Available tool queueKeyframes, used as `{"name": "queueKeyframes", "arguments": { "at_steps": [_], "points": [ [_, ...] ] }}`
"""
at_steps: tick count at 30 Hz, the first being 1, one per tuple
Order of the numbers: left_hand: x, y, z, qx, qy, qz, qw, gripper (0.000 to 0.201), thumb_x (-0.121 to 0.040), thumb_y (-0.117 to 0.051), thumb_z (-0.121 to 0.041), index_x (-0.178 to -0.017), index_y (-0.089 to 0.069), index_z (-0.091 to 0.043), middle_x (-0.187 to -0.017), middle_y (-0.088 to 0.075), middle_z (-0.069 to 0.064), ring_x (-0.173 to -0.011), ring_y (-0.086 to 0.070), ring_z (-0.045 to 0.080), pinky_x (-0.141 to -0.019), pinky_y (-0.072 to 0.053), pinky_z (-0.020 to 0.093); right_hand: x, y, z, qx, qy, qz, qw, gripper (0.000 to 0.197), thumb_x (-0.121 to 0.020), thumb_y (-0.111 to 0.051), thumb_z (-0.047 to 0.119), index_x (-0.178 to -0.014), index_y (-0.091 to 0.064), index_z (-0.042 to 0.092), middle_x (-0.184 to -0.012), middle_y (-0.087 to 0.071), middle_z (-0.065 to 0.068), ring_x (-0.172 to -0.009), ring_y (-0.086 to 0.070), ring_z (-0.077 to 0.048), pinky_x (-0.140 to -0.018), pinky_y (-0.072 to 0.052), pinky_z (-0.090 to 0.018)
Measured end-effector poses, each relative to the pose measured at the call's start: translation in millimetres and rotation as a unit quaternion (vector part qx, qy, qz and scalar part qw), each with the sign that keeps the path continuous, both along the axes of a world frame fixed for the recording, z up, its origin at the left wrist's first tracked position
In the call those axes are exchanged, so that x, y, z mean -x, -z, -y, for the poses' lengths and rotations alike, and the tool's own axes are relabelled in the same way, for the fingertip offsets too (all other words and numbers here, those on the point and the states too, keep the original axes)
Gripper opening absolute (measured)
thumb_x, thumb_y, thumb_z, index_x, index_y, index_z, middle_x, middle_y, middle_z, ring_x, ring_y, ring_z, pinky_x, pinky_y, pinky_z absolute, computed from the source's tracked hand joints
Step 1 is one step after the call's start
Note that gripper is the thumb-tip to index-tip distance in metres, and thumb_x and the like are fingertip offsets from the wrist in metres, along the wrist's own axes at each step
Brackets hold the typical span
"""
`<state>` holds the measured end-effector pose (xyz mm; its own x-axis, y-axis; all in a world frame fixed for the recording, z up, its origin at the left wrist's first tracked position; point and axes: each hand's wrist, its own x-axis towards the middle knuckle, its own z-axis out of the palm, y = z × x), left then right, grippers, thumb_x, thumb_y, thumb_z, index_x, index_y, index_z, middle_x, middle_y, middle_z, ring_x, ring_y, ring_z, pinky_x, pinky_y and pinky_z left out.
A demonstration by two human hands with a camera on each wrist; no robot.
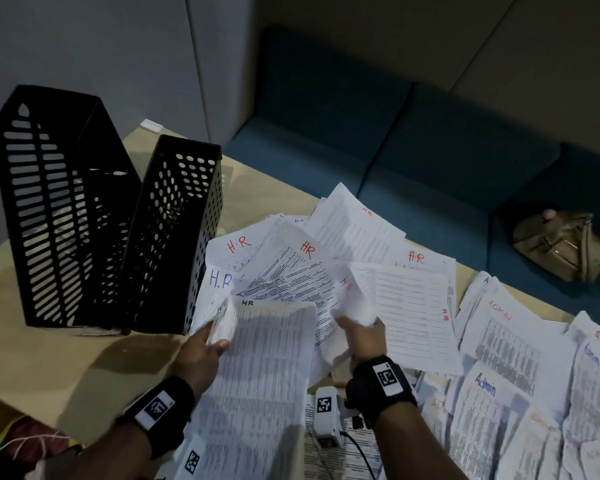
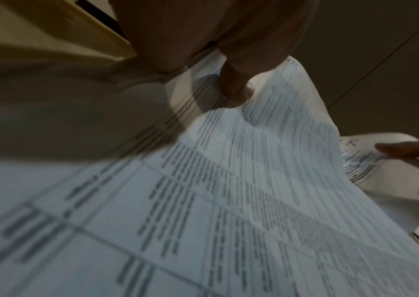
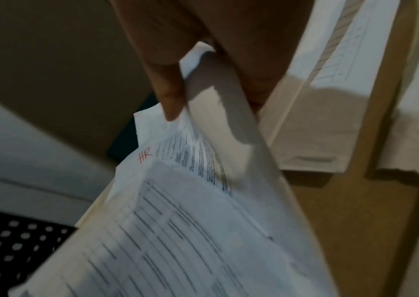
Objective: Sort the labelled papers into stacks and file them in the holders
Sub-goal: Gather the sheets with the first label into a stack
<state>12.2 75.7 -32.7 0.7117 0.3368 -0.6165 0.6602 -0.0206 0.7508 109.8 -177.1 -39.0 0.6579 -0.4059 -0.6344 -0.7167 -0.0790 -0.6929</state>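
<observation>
Two black perforated file holders (image 1: 49,202) (image 1: 177,230) stand upright at the left of the tan table (image 1: 66,368). A loose pile of sheets marked HR (image 1: 406,292) lies in the middle, and sheets marked Admin (image 1: 520,358) spread at the right. My left hand (image 1: 215,336) pinches the top left corner of a printed HR sheet (image 1: 267,368), with the thumb (image 2: 233,88) on its face. My right hand (image 1: 357,323) grips the crumpled edge of other HR papers (image 1: 354,306), lifted off the pile; a red HR mark (image 3: 144,157) shows on one below the fingers (image 3: 172,96).
A blue sofa (image 1: 395,140) runs behind the table, with a tan bag (image 1: 565,244) on it at the right. A white tagged device (image 1: 326,420) with a black cable lies under my right wrist. The table's corner edge is at the lower left.
</observation>
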Motion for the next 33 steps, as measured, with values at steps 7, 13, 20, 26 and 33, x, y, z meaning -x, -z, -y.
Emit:
{"name": "queueKeyframes", "arguments": {
  "at_steps": [7, 13, 20, 26, 33],
  "points": [
    [-1.1, 6.2, -1.8, 0.018, 0.002, 0.0, 1.0, 0.047, -0.097, -0.05, -0.009, -0.142, -0.043, -0.022, -0.131, -0.053, 0.001, -0.126, -0.048, 0.025, -0.106, -0.036, 0.037, 9.2, -24.4, -22.4, 0.138, -0.153, 0.055, 0.977, 0.032, -0.078, -0.076, 0.034, -0.09, -0.066, 0.005, -0.08, -0.065, -0.007, -0.072, -0.059, -0.024, -0.059, -0.042, -0.025],
    [1.3, 15.5, -6.7, 0.027, 0.016, -0.007, 0.999, 0.045, -0.095, -0.052, -0.015, -0.136, -0.048, -0.033, -0.13, -0.06, -0.002, -0.123, -0.053, 0.022, -0.108, -0.039, 0.046, -9.0, -26.8, -33.1, 0.141, -0.186, 0.031, 0.972, 0.036, -0.08, -0.071, 0.025, -0.108, -0.062, 0.005, -0.099, -0.064, -0.011, -0.091, -0.061, -0.029, -0.069, -0.039, -0.025],
    [5.8, 8.9, -10.9, 0.011, -0.001, 0.023, 1.0, 0.042, -0.096, -0.054, -0.014, -0.137, -0.048, -0.021, -0.122, -0.062, 0.002, -0.117, -0.056, 0.022, -0.104, -0.042, 0.041, -23.8, -56.2, -10.5, 0.167, -0.139, 0.075, 0.973, 0.04, -0.082, -0.072, 0.017, -0.116, -0.054, 0.005, -0.109, -0.061, -0.011, -0.097, -0.058, -0.027, -0.077, -0.04, -0.027],
    [16.6, 11.2, -18.6, 0.025, 0.014, 0.015, 0.999, 0.041, -0.095, -0.056, -0.028, -0.135, -0.048, -0.031, -0.122, -0.064, -0.003, -0.115, -0.058, 0.019, -0.104, -0.043, 0.049, -36.0, -91.4, 74.6, 0.21, -0.178, 0.053, 0.96, 0.043, -0.078, -0.076, 0.019, -0.114, -0.061, 0.001, -0.105, -0.066, -0.01, -0.082, -0.062, -0.023, -0.07, -0.048, -0.028],
    [5.3, 5.0, -5.6, 0.006, 0.052, 0.038, 0.998, 0.041, -0.097, -0.054, -0.021, -0.137, -0.047, -0.019, -0.123, -0.062, 0.0, -0.116, -0.057, 0.022, -0.102, -0.045, 0.042, -21.1, -82.2, 110.8, 0.158, -0.152, 0.055, 0.974, 0.09, -0.047, -0.088, 0.059, -0.118, -0.057, 0.014, -0.108, -0.067, -0.004, -0.093, -0.065, -0.024, -0.077, -0.055, -0.034]
  ]
}}
